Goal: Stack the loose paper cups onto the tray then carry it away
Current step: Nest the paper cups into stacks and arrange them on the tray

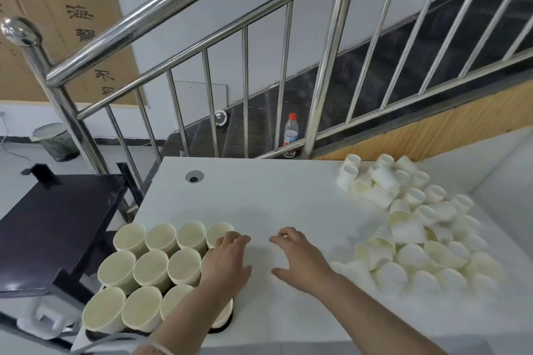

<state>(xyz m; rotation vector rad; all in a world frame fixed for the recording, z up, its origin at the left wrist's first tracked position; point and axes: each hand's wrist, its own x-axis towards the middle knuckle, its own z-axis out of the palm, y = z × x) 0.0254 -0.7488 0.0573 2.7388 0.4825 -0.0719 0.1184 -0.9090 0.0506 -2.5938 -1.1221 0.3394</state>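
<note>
Your left hand [227,261] rested, fingers relaxed, against the upright cream paper cups [155,268] grouped at the white desk's [259,196] left edge; the right hand [297,256] hovered empty, fingers spread. Loose white cups [418,228] lay heaped right. Fetch those singly, seating each squarely.

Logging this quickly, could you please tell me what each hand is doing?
Left hand: open, resting on the upright cups.
Right hand: open, holding nothing.

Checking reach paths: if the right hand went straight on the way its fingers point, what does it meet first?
The right hand points up-left over bare white tabletop. Nothing stands in that line nearby; the cable hole lies farther along, roughly. The loose cup pile lies off to its right.
</note>
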